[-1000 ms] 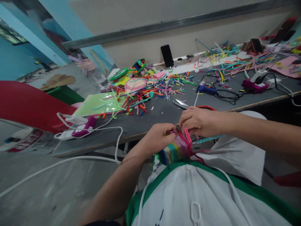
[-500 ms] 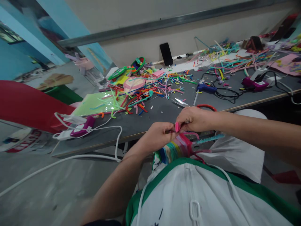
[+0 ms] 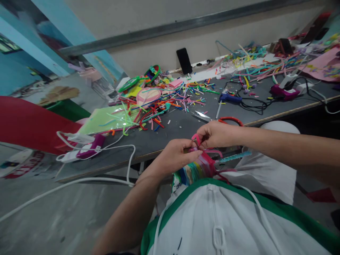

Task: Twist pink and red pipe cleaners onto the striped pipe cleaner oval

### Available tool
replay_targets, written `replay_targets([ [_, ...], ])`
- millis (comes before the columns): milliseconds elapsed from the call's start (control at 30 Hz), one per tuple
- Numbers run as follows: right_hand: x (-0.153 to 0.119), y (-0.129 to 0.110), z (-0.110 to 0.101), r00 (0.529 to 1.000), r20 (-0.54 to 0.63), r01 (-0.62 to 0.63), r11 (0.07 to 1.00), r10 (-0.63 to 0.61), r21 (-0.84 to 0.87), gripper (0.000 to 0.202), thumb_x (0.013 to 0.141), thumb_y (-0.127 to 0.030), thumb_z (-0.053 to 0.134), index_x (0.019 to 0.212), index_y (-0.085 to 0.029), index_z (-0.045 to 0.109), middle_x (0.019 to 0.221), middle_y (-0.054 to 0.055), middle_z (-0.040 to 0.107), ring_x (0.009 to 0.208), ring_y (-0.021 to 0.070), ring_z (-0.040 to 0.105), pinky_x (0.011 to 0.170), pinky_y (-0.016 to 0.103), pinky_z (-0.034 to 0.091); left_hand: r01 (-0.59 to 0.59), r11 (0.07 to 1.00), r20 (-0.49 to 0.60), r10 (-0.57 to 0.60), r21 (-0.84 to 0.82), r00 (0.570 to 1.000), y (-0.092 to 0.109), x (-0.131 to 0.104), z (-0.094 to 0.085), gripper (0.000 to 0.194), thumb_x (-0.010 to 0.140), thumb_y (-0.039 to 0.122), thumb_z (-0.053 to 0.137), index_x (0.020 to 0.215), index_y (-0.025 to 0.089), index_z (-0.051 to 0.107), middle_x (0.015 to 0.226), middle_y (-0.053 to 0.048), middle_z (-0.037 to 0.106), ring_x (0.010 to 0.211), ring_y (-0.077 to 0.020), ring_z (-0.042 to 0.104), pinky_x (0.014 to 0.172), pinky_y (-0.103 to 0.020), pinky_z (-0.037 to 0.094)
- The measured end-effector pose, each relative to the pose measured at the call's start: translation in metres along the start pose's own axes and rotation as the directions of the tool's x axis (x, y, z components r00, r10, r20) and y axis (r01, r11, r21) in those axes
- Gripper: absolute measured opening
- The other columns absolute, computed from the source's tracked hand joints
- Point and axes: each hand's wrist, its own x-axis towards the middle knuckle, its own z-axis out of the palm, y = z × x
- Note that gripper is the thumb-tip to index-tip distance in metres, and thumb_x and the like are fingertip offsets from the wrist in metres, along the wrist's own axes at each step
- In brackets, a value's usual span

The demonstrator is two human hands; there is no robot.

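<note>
A striped multicoloured piece (image 3: 198,168) of fuzzy stems lies at my lap, with loose pink ends and a twisted light-blue stem (image 3: 235,157) sticking out to the right. At its top edge a bright pink stem (image 3: 196,138) forms a small loop between my hands. My left hand (image 3: 176,154) is closed on the piece's upper edge, thumb and finger together. Fingers of my right hand (image 3: 216,135) pinch the pink stem. Just beyond my right hand, scissors (image 3: 230,120) with red handles lie on the grey table (image 3: 170,131).
Cut stems (image 3: 186,95) are heaped across the table. A blue glue gun (image 3: 230,98) with black cord lies beyond the scissors. A black phone (image 3: 184,61) leans on the wall. Left, a purple power strip (image 3: 91,146) and white cable (image 3: 79,180) cross the table edge.
The bright pink stem, upright and narrow before, now bends into a loop leaning left. My right hand has shifted slightly left. The whole view has moved a little.
</note>
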Motion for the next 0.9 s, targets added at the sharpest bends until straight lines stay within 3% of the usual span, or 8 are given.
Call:
replay_targets([
  [167,0.003,-0.001,0.005,0.996,-0.006,-0.087,0.992,0.088,0.096,0.011,0.062,-0.016,0.066,0.071,-0.017,0.060,0.064,-0.004,0.062,0.058,0.0095,0.055,0.051,0.020,0.037,-0.002,1.000,-0.030,0.002,-0.015,1.000,0.001,0.000,0.002,0.024,0.077,0.034,0.059,0.071,0.013,0.067,0.059,0.002,0.052,0.058,-0.0095,0.044,0.054,-0.020,0.033],
  [333,0.004,0.007,0.012,0.995,-0.012,-0.093,0.953,0.101,0.288,0.017,0.061,-0.014,0.068,0.072,-0.017,0.055,0.062,-0.005,0.059,0.059,0.0097,0.055,0.053,0.020,0.040,0.041,0.994,0.019,-0.039,-0.097,0.999,0.002,0.003,0.000,0.025,0.076,0.035,0.061,0.079,0.013,0.071,0.069,-0.002,0.063,0.064,-0.0131,0.052,0.058,-0.022,0.039],
  [500,0.003,0.010,0.014,0.990,0.021,-0.134,0.876,0.140,0.464,0.017,0.066,-0.010,0.061,0.076,-0.018,0.049,0.058,-0.008,0.053,0.053,0.0078,0.052,0.054,0.020,0.041,0.046,0.992,0.020,-0.044,-0.115,0.999,0.003,0.005,-0.002,0.025,0.073,0.035,0.064,0.067,0.012,0.067,0.058,0.001,0.054,0.056,-0.0094,0.045,0.052,-0.021,0.034],
  [633,-0.001,0.014,0.009,0.992,-0.053,-0.091,0.928,0.118,0.362,0.019,0.068,-0.010,0.059,0.084,-0.018,0.050,0.064,-0.005,0.059,0.060,0.0098,0.057,0.057,0.021,0.041,0.070,0.986,0.008,-0.069,-0.150,0.998,-0.002,0.004,-0.006,0.029,0.074,0.039,0.064,0.065,0.011,0.065,0.054,0.003,0.049,0.052,-0.0079,0.041,0.050,-0.021,0.031],
  [767,-0.016,0.015,-0.001,0.976,-0.217,0.001,0.994,0.022,0.106,0.011,0.078,-0.027,0.056,0.082,-0.017,0.054,0.071,-0.001,0.063,0.066,0.0115,0.057,0.059,0.022,0.040,0.091,0.974,-0.020,-0.098,-0.206,0.995,-0.007,0.002,-0.012,0.031,0.073,0.040,0.065,0.065,0.011,0.063,0.053,0.003,0.048,0.051,-0.0078,0.040,0.050,-0.021,0.031],
  [833,-0.024,0.012,-0.008,0.986,-0.165,-0.017,1.000,0.016,-0.007,0.022,0.079,-0.039,0.056,0.078,-0.017,0.058,0.069,-0.001,0.063,0.064,0.0120,0.056,0.057,0.023,0.038,0.116,0.965,-0.019,-0.124,-0.237,0.992,-0.008,0.002,-0.014,0.031,0.072,0.040,0.067,0.065,0.011,0.063,0.053,0.003,0.049,0.050,-0.0078,0.041,0.050,-0.021,0.031],
  [900,-0.029,0.009,-0.013,0.998,-0.041,-0.044,0.997,0.041,-0.064,0.028,0.075,-0.045,0.061,0.080,-0.017,0.062,0.069,-0.001,0.064,0.064,0.0124,0.056,0.056,0.022,0.038,0.140,0.959,-0.017,-0.148,-0.248,0.989,-0.009,0.003,-0.015,0.032,0.070,0.041,0.068,0.065,0.011,0.062,0.052,0.003,0.049,0.049,-0.0077,0.041,0.049,-0.021,0.031],
])
